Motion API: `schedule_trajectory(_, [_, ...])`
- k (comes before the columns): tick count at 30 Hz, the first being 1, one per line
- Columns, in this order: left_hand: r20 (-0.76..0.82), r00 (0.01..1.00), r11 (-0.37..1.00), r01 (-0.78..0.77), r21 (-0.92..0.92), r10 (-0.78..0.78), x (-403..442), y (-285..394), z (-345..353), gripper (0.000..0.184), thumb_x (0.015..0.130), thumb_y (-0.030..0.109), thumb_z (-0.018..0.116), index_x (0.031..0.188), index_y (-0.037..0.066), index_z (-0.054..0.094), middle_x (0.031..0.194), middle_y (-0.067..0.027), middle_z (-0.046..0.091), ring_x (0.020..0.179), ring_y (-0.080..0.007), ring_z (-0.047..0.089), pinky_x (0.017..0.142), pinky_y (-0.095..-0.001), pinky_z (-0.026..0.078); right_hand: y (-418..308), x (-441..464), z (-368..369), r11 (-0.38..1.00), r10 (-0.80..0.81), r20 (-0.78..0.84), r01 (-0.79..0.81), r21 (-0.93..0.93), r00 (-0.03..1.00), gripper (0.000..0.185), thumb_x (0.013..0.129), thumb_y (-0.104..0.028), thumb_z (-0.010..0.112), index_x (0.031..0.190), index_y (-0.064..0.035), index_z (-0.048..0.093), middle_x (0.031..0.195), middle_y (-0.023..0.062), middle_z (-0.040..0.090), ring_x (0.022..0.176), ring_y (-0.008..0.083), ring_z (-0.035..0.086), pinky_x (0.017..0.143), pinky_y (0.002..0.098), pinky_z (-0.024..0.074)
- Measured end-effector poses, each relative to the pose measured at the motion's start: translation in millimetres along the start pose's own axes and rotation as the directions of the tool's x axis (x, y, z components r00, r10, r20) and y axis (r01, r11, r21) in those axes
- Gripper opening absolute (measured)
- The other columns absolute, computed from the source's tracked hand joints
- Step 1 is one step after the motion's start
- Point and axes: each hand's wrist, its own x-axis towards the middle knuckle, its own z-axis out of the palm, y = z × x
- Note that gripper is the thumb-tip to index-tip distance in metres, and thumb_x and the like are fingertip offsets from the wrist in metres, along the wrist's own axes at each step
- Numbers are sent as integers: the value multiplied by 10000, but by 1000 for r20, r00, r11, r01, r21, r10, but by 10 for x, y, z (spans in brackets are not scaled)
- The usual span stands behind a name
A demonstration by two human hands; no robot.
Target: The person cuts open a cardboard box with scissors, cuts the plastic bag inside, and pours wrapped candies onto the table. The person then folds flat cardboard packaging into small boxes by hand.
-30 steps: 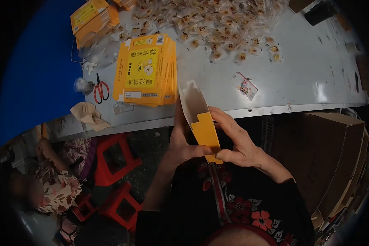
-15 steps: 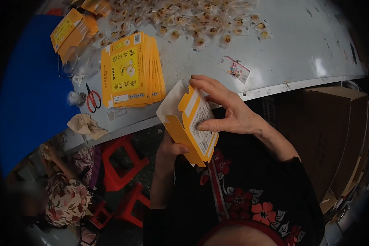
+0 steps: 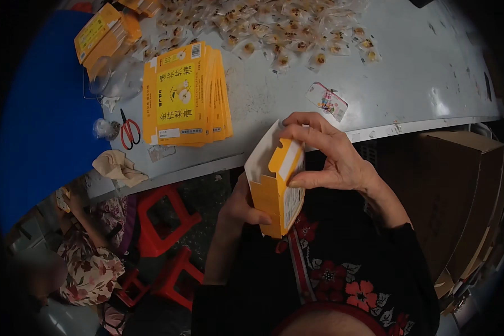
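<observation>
A yellow carton (image 3: 267, 196) with a white inside stands unfolded in front of my chest, its upper end open and its flaps sticking out. My left hand (image 3: 242, 206) grips its lower left side, thumb across the yellow face and the other fingers hidden behind it. On the right side, my right hand (image 3: 333, 157) pinches the carton near its top flap, fingers over the upper edge and thumb on the printed side. A stack of flat yellow cartons (image 3: 179, 98) lies on the table, up and left of my hands.
Many small wrapped pieces (image 3: 285, 33) cover the far part of the table (image 3: 409, 84). Red-handled scissors (image 3: 130, 131), a beige cloth (image 3: 119, 168) and a printed card (image 3: 327, 101) lie nearer. Red stools (image 3: 157, 224) and another person (image 3: 89, 263) are at lower left, a cardboard box (image 3: 459, 190) at right.
The carton has turned from its plain yellow side to show a printed side. My right hand has moved from its lower end up to the top flap.
</observation>
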Motion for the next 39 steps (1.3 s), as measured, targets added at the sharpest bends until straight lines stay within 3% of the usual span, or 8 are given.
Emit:
schedule_trajectory(10, [-32,999,1000,2,16,-2,4,118,187,1091,415,185,706,1366,5,204,1243,-105,412,1140,-211,420,951,-327,342,61,-13,-7,965,-165,180,196,-174,970,573,628,-439,759,1027,-65,591,1206,141,410,1122,312,431,885,398,425])
schedule_trajectory(19, [117,801,736,-588,336,587,244,93,250,1183,527,156,788,1383,-40,-4,1383,-173,222,1279,-259,271,1033,-368,252,-268,63,10,958,-179,116,200,-204,977,629,695,-416,705,1175,-58,513,1221,179,411,1179,368,387,961,449,359])
schedule_trajectory(23, [119,838,760,-535,370,533,286,78,196,1162,534,157,793,1385,-33,25,1358,-182,238,1258,-287,292,1019,-400,280,-199,60,5,873,-222,140,261,-413,965,511,708,-347,707,1093,-45,560,1179,179,456,1165,370,410,948,447,373])
schedule_trajectory(26, [62,845,663,-460,591,532,236,90,209,1150,539,183,808,1391,-4,59,1319,-186,266,1235,-297,309,1002,-420,300,-131,38,44,896,-235,131,267,-355,963,379,745,-266,676,1021,-23,585,1134,175,498,1138,355,447,914,434,408])
schedule_trajectory(31, [-5,805,593,-432,679,593,188,111,280,1150,548,247,832,1392,13,87,1281,-199,275,1201,-318,322,976,-437,325,-56,-73,70,901,174,20,-167,401,985,395,842,-186,558,1147,59,503,1157,126,507,1050,197,510,871,322,425])
schedule_trajectory(33, [77,765,367,-392,844,640,147,160,296,1149,558,297,840,1391,9,102,1274,-197,277,1187,-319,331,968,-439,332,157,-148,50,932,121,-6,-111,345,993,485,863,-286,527,1189,67,464,1140,107,519,1005,157,512,835,302,431])
schedule_trajectory(37, [-42,809,672,-457,583,586,148,112,294,1134,580,339,829,1389,5,109,1269,-211,281,1202,-338,319,966,-457,330,315,-193,-68,856,365,-92,-295,424,926,604,849,-476,495,1173,33,483,1066,86,562,955,145,523,813,281,424])
schedule_trajectory(39, [-17,782,662,-516,543,624,142,138,278,1119,580,339,827,1386,0,127,1296,-248,263,1218,-376,308,969,-479,326,329,-183,-86,860,372,-161,-274,430,914,613,841,-486,509,1173,29,483,1070,78,561,949,141,524,815,284,422])
